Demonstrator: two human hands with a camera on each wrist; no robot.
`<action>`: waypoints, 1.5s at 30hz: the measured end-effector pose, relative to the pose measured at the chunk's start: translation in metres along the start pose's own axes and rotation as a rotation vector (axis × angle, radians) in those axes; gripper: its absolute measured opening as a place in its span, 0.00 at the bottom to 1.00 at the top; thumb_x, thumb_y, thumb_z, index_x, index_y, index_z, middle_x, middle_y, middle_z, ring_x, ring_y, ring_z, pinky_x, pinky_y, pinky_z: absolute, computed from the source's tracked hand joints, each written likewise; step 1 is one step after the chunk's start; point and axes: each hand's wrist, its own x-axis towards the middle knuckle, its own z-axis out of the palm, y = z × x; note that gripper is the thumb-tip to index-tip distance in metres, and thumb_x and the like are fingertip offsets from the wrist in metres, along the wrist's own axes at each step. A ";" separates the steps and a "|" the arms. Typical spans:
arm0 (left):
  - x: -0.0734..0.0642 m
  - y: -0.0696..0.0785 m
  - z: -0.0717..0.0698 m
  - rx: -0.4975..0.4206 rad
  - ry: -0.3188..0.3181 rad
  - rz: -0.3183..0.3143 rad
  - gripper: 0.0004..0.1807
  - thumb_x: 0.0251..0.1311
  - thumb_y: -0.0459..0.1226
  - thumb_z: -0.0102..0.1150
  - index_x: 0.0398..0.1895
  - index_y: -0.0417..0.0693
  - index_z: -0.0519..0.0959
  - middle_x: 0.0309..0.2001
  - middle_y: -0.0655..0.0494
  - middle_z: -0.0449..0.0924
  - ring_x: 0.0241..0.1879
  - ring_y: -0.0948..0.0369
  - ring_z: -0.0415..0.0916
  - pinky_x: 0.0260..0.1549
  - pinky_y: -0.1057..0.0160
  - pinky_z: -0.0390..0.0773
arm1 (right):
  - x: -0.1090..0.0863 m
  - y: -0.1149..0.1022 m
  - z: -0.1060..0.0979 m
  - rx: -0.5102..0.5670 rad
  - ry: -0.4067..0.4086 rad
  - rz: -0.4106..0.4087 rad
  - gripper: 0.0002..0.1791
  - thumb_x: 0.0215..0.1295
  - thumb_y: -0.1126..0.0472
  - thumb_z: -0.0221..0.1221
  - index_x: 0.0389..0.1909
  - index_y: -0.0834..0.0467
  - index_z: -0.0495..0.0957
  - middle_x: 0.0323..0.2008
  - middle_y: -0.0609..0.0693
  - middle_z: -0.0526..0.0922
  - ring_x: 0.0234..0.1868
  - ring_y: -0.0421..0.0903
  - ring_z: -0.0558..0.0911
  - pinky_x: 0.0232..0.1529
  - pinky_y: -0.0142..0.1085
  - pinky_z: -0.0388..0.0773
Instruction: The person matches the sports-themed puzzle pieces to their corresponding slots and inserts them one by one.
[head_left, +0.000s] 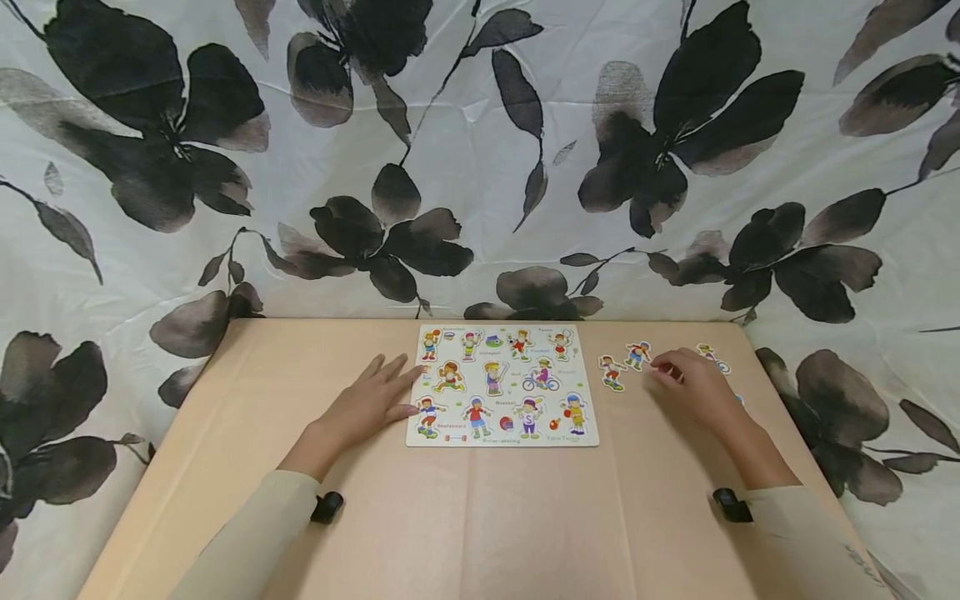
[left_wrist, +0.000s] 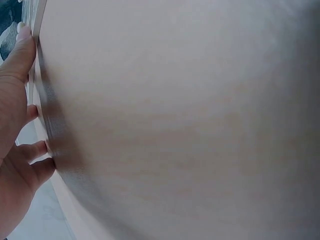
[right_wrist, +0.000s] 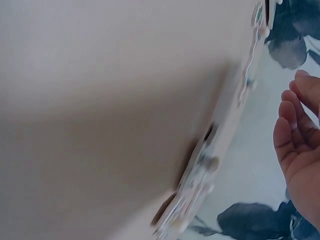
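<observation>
A white board [head_left: 510,390] printed with children at different sports lies flat near the table's far edge. My left hand [head_left: 367,396] rests at its left side, fingers spread, fingertips on the board's edge. To the right of the board lie a skateboarding child cutout [head_left: 612,373] and a second child cutout [head_left: 638,356]. Just beside these hovers my right hand [head_left: 693,385], raised over the table with its fingers loosely bent together; the right wrist view shows nothing between them. Small knobs stand up from the cutouts [right_wrist: 197,172] in that view.
Behind my right hand is a cyclist cutout [head_left: 712,357], and a sliver of a blue piece [head_left: 740,399] shows past the wrist. The tan table [head_left: 525,525] ends at a floral cloth [head_left: 480,167] hanging behind it.
</observation>
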 end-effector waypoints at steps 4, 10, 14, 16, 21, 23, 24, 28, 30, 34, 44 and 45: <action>-0.001 0.000 0.000 -0.002 -0.002 -0.003 0.40 0.70 0.60 0.57 0.82 0.61 0.60 0.82 0.43 0.53 0.79 0.31 0.46 0.58 0.25 0.72 | -0.003 0.014 -0.005 -0.029 -0.014 0.035 0.07 0.67 0.65 0.67 0.42 0.64 0.84 0.33 0.55 0.84 0.33 0.51 0.82 0.34 0.43 0.78; -0.002 0.000 0.001 -0.012 -0.005 -0.003 0.41 0.70 0.60 0.56 0.82 0.61 0.59 0.82 0.44 0.52 0.80 0.31 0.45 0.58 0.24 0.72 | -0.008 0.037 -0.015 -0.041 -0.037 0.134 0.13 0.70 0.65 0.65 0.51 0.68 0.82 0.40 0.61 0.83 0.40 0.60 0.83 0.39 0.53 0.80; -0.002 0.000 0.002 -0.006 -0.002 -0.005 0.41 0.71 0.61 0.56 0.82 0.62 0.59 0.82 0.44 0.52 0.80 0.32 0.45 0.58 0.25 0.72 | -0.008 0.052 -0.022 -0.016 -0.078 0.232 0.19 0.72 0.64 0.62 0.59 0.69 0.78 0.48 0.68 0.78 0.48 0.67 0.82 0.46 0.62 0.79; -0.002 -0.001 0.003 -0.007 0.000 -0.005 0.41 0.70 0.61 0.56 0.82 0.62 0.59 0.82 0.44 0.52 0.80 0.32 0.45 0.59 0.25 0.72 | -0.007 0.059 -0.024 -0.017 -0.093 0.276 0.21 0.72 0.63 0.62 0.61 0.70 0.76 0.51 0.71 0.75 0.51 0.69 0.80 0.48 0.64 0.78; -0.001 -0.001 0.002 -0.003 -0.009 0.001 0.41 0.71 0.61 0.56 0.82 0.61 0.59 0.82 0.44 0.52 0.80 0.31 0.45 0.58 0.25 0.72 | -0.003 0.072 -0.026 -0.052 -0.122 0.375 0.21 0.73 0.61 0.60 0.61 0.70 0.76 0.54 0.72 0.72 0.51 0.69 0.78 0.44 0.61 0.77; -0.001 -0.001 0.001 0.004 -0.012 0.001 0.41 0.71 0.61 0.56 0.82 0.62 0.59 0.82 0.44 0.52 0.79 0.32 0.46 0.58 0.25 0.73 | -0.002 0.075 -0.025 -0.060 -0.138 0.399 0.21 0.74 0.60 0.59 0.61 0.70 0.75 0.54 0.72 0.72 0.50 0.68 0.78 0.43 0.60 0.78; 0.000 -0.001 0.000 0.005 -0.014 0.002 0.41 0.71 0.61 0.56 0.82 0.62 0.59 0.82 0.44 0.53 0.80 0.32 0.46 0.58 0.25 0.73 | -0.001 0.077 -0.025 -0.068 -0.143 0.402 0.21 0.74 0.60 0.59 0.61 0.70 0.75 0.53 0.72 0.73 0.50 0.68 0.77 0.43 0.60 0.78; 0.001 -0.001 -0.003 0.007 -0.015 0.009 0.40 0.71 0.61 0.56 0.82 0.62 0.59 0.82 0.44 0.53 0.80 0.32 0.46 0.58 0.25 0.73 | 0.000 0.083 -0.022 -0.098 -0.147 0.402 0.18 0.74 0.62 0.60 0.57 0.71 0.76 0.46 0.70 0.76 0.46 0.66 0.77 0.43 0.60 0.77; 0.002 0.000 -0.003 0.005 -0.016 0.012 0.40 0.71 0.60 0.56 0.82 0.62 0.59 0.82 0.44 0.53 0.80 0.32 0.45 0.56 0.25 0.73 | 0.000 0.086 -0.022 -0.109 -0.138 0.384 0.16 0.73 0.63 0.61 0.53 0.71 0.78 0.43 0.70 0.78 0.44 0.65 0.77 0.43 0.60 0.76; 0.002 0.001 -0.002 0.008 -0.012 0.012 0.40 0.71 0.61 0.55 0.82 0.62 0.59 0.82 0.44 0.53 0.79 0.32 0.46 0.56 0.25 0.74 | 0.000 0.091 -0.019 -0.104 -0.142 0.367 0.13 0.73 0.65 0.61 0.51 0.71 0.78 0.42 0.69 0.79 0.43 0.65 0.78 0.43 0.60 0.76; 0.002 -0.001 0.000 0.019 -0.008 0.014 0.41 0.71 0.61 0.55 0.82 0.62 0.59 0.82 0.43 0.54 0.79 0.31 0.47 0.58 0.26 0.74 | 0.002 0.090 -0.016 -0.096 -0.130 0.391 0.12 0.74 0.65 0.60 0.50 0.70 0.78 0.42 0.68 0.78 0.41 0.62 0.76 0.42 0.58 0.76; 0.002 -0.001 0.000 0.021 -0.009 0.014 0.41 0.71 0.61 0.55 0.82 0.62 0.59 0.82 0.43 0.54 0.79 0.31 0.47 0.58 0.26 0.73 | 0.002 0.089 -0.016 -0.096 -0.128 0.390 0.12 0.74 0.65 0.60 0.50 0.70 0.78 0.41 0.68 0.78 0.41 0.61 0.76 0.42 0.57 0.76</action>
